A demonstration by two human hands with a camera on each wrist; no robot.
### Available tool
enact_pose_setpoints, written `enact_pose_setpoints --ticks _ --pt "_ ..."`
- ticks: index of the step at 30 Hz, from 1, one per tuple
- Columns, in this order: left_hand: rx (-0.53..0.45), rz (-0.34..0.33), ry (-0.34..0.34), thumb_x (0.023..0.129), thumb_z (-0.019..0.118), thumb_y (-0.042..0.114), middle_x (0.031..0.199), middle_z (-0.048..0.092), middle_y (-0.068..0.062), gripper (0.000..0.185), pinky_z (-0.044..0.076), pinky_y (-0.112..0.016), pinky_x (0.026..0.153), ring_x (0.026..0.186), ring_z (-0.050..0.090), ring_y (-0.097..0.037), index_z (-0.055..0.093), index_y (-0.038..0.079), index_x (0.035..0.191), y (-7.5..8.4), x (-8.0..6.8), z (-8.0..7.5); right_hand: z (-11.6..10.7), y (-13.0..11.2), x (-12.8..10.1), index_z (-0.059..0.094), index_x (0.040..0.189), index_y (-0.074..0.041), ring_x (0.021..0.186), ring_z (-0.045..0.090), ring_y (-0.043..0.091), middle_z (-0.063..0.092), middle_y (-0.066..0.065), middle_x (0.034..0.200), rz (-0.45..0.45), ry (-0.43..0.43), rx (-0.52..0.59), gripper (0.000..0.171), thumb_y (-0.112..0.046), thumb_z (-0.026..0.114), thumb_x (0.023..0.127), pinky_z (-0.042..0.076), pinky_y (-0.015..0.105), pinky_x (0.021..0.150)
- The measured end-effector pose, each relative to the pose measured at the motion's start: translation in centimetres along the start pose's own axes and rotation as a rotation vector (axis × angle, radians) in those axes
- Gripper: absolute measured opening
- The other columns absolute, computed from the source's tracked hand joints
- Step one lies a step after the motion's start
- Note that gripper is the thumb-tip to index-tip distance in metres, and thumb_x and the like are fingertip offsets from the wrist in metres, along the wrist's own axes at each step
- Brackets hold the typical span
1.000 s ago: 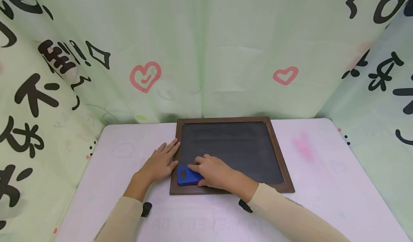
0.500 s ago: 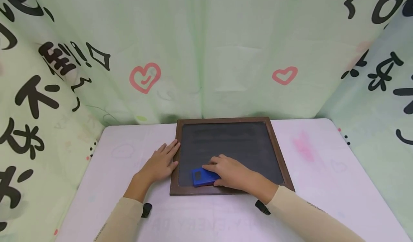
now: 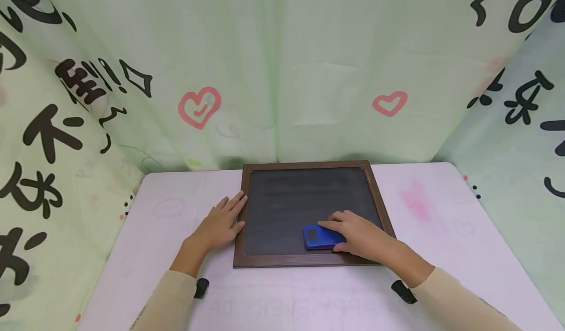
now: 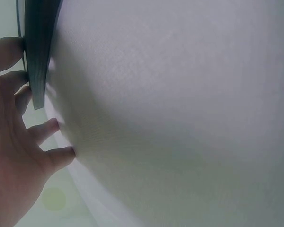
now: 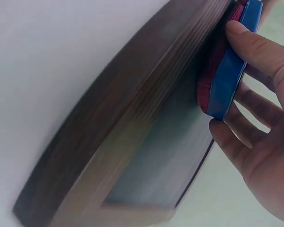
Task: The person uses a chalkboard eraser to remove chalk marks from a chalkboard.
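Observation:
A small blackboard (image 3: 282, 198) in a brown wooden frame lies on the table. Over its lower right part, my right hand (image 3: 364, 238) holds a blue chalkboard eraser (image 3: 314, 238) by its edges. The right wrist view shows the thumb on the near side of the eraser (image 5: 229, 78), fingers on the other, and a dark red felt pad facing the board. My left hand (image 3: 220, 223) rests at the frame's left edge with fingers extended. In the left wrist view, several fingertips of that hand (image 4: 14, 156) touch the frame's side (image 4: 40, 56), while others reach the table.
The white table (image 3: 441, 252) carries a faint pink smudge at right. Behind it and along both sides hangs a pale green curtain (image 3: 326, 66) with black characters and pink hearts. A small black device (image 3: 403, 292) sits under the right wrist, another (image 3: 201, 288) by the left.
My right hand has slid the eraser rightward along the lower part of the board, from its bottom left corner. The left hand and the blackboard have stayed in place.

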State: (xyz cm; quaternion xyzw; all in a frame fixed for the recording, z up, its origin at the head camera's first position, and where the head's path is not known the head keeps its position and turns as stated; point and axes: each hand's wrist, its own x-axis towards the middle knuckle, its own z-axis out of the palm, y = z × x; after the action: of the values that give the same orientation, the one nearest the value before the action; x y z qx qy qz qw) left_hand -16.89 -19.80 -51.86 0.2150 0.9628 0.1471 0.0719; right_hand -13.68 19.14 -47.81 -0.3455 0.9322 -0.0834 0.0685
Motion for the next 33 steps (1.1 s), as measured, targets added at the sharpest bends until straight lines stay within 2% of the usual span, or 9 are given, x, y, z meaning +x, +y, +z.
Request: enact_pose_setpoints --ticks 5,14,33 --pt "0.007 0.004 0.001 0.108 0.051 0.033 0.173 0.021 -0.008 0.066 0.031 -0.076 0.113 0.152 0.028 -0.052 0.026 0.011 0.165 -0.1 0.1 0.1 -0.4 2.5 -1.9 0.064 0.141 -0.011 0.112 0.064 0.031 0.066 0.011 0.126 0.034 0.043 0.005 0.063 -0.026 0.087 0.084 0.058 0.046 0.091" --pt "0.006 -0.008 -0.016 0.108 0.051 0.034 0.174 0.019 -0.007 0.067 0.03 -0.075 0.115 0.153 0.026 -0.051 0.024 0.013 0.166 -0.1 -0.1 0.0 -1.0 5.5 -3.8 0.063 0.142 -0.008 0.117 0.062 0.039 0.064 0.017 0.127 0.208 0.074 0.072 0.065 -0.024 0.087 0.084 0.056 0.054 0.095" --pt "-0.003 -0.003 -0.007 0.107 0.053 0.033 0.173 0.02 -0.008 0.067 0.03 -0.076 0.114 0.153 0.027 -0.05 0.025 0.013 0.165 0.2 -0.1 0.2 -1.0 5.7 -4.4 0.061 0.143 -0.007 0.12 0.059 0.041 0.062 0.017 0.129 0.246 0.112 0.135 0.064 -0.023 0.085 0.086 0.054 0.057 0.098"
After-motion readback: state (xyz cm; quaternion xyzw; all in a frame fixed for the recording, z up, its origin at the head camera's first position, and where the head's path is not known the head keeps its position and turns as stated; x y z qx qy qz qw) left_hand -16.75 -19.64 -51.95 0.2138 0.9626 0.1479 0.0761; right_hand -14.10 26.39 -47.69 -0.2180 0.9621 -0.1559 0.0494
